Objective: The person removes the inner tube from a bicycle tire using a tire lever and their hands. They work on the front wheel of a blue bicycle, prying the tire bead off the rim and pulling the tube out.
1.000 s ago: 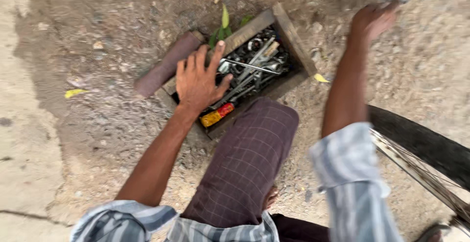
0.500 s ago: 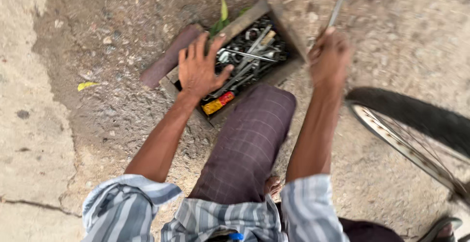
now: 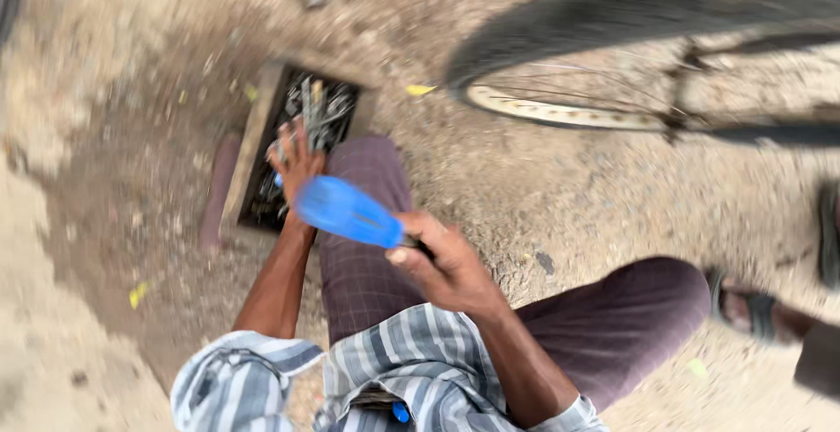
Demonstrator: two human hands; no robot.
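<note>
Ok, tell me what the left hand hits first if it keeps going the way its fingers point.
Most likely the jumble of metal tools in the wooden toolbox. The left hand already reaches over the box, fingers aimed into it. Motion blur hides whether they touch yet.

Frame is motion-blurred. Right hand grips a tool by its blue handle, handle end angled toward the left hand. Left hand reaches into the wooden toolbox, fingers on the metal tools. Bicycle wheel beyond right hand. Sandalled foot far right.
</note>
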